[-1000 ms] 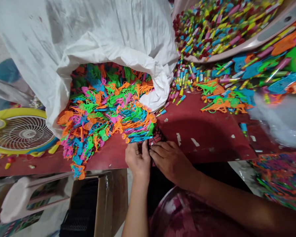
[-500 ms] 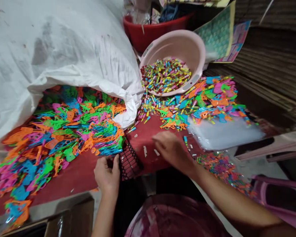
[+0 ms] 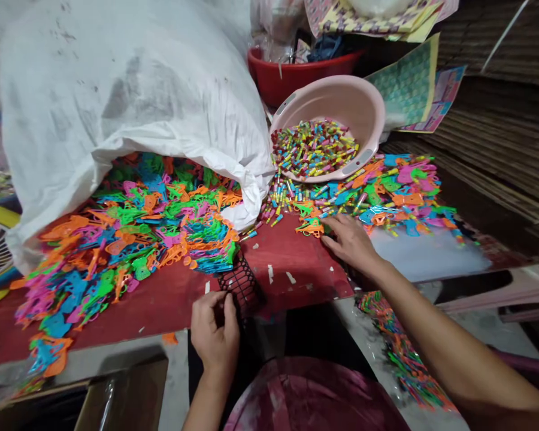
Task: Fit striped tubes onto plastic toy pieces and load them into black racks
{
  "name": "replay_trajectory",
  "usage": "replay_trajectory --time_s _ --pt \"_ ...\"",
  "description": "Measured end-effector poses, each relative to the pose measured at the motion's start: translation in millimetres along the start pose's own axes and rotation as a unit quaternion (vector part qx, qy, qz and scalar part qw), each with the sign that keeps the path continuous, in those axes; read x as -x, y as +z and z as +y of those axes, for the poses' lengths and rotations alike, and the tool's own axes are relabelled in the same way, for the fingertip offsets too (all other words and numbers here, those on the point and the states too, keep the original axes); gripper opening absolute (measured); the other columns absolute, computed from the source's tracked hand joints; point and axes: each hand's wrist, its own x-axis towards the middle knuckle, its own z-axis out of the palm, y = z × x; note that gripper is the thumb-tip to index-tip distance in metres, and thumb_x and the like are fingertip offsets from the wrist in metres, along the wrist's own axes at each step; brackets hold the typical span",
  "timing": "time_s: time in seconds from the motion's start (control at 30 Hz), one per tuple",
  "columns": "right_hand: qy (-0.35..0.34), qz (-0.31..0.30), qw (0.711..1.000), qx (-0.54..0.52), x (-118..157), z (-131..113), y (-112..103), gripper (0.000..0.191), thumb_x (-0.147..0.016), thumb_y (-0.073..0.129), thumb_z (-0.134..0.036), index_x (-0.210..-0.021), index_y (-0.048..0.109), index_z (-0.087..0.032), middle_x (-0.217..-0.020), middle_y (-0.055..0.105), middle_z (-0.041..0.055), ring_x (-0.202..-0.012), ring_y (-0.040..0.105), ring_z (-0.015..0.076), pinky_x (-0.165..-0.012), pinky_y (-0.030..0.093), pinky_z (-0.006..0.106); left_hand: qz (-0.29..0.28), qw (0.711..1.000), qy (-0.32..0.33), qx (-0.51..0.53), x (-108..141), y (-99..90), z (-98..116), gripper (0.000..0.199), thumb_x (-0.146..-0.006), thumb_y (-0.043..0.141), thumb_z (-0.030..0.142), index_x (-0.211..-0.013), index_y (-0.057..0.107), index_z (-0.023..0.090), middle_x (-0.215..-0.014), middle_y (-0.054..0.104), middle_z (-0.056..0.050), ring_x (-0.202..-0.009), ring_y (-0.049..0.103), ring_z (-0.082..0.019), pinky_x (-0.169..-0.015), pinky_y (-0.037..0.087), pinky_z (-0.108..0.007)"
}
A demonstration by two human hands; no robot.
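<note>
Hands are being held apart; black mesh [image 3: 241, 286] is being pinched by left hand [image 3: 214, 335]; orange toy [image 3: 309, 227] is being fingered by right hand [image 3: 350, 242].

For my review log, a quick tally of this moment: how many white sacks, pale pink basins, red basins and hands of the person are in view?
White sack: 1
Pale pink basin: 1
Red basin: 1
Hands: 2 (left hand, right hand)
Total: 5

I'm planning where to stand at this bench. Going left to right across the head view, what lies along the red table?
Heap of coloured plastic pieces → black mesh strip → red tabletop → right hand → clear plastic sheet
</note>
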Motion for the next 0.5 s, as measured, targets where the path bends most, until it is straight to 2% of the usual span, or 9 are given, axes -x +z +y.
replay_trajectory --time_s 0.1,0.17,0.23,0.33,0.4,0.5 --pt "0.024 -0.008 1.0 0.004 -8 5 -8 0.039 -0.095 0.044 -0.025 -0.131 0.059 -0.017 -0.111 0.069 0.011 -0.096 0.063 0.0251 -0.075 0.042 0.032 0.0 1.0 0.021 0.003 -2 1.9 3 0.013 -0.089 0.062 0.022 -0.101 0.063 0.017 -0.093 0.063 -0.005 -0.088 0.059 -0.016 -0.078 0.048 -0.028" --pt "0.041 -0.045 0.997 0.057 -19 9 -9 0.038 -0.095 0.042 -0.021 -0.128 0.062 -0.019 -0.107 0.07 0.0108 -0.086 0.065 0.0239 -0.065 0.04 0.03 0.009 1.0 -0.013 0.011 -4 3.4 -1 0.011 -0.089 0.062 0.023 -0.098 0.062 0.017 -0.09 0.061 -0.004 -0.084 0.058 -0.016 -0.075 0.048 -0.027" --pt "0.028 -0.101 0.988 0.112 -31 10 -9 0.034 -0.094 0.045 -0.02 -0.119 0.067 -0.021 -0.105 0.07 0.0106 -0.077 0.065 0.0218 -0.059 0.035 0.028 0.008 0.998 -0.056 0.02 -6 4.2 -6 0.012 -0.089 0.062 0.026 -0.097 0.062 0.017 -0.088 0.059 -0.003 -0.079 0.057 -0.015 -0.071 0.047 -0.026" --pt "0.002 -0.136 0.984 0.118 -46 11 -10 0.025 -0.091 0.052 -0.016 -0.104 0.073 -0.02 -0.105 0.07 0.0109 -0.073 0.063 0.0175 -0.057 0.03 0.027 0.001 0.995 -0.1 0.02 -7 3.2 -12 0.015 -0.088 0.064 0.03 -0.096 0.061 0.018 -0.085 0.056 -0.001 -0.073 0.054 -0.014 -0.068 0.046 -0.026" --pt "0.015 -0.107 0.992 0.063 -50 11 -17 0.021 -0.089 0.054 -0.014 -0.098 0.074 -0.017 -0.103 0.07 0.0123 -0.074 0.062 0.0162 -0.059 0.031 0.028 0.0 0.993 -0.114 0.019 -7 1.5 -15 0.015 -0.088 0.063 0.031 -0.095 0.061 0.018 -0.084 0.055 -0.001 -0.073 0.054 -0.014 -0.069 0.046 -0.026" --pt "0.06 -0.011 0.996 -0.06 -51 7 -31 0.018 -0.091 0.055 -0.019 -0.092 0.072 -0.015 -0.095 0.069 0.0125 -0.076 0.062 0.016 -0.062 0.035 0.027 -0.008 0.992 -0.126 0.015 -9 -0.3 -18 0.016 -0.089 0.062 0.033 -0.095 0.06 0.019 -0.086 0.056 -0.001 -0.075 0.055 -0.015 -0.07 0.046 -0.028"
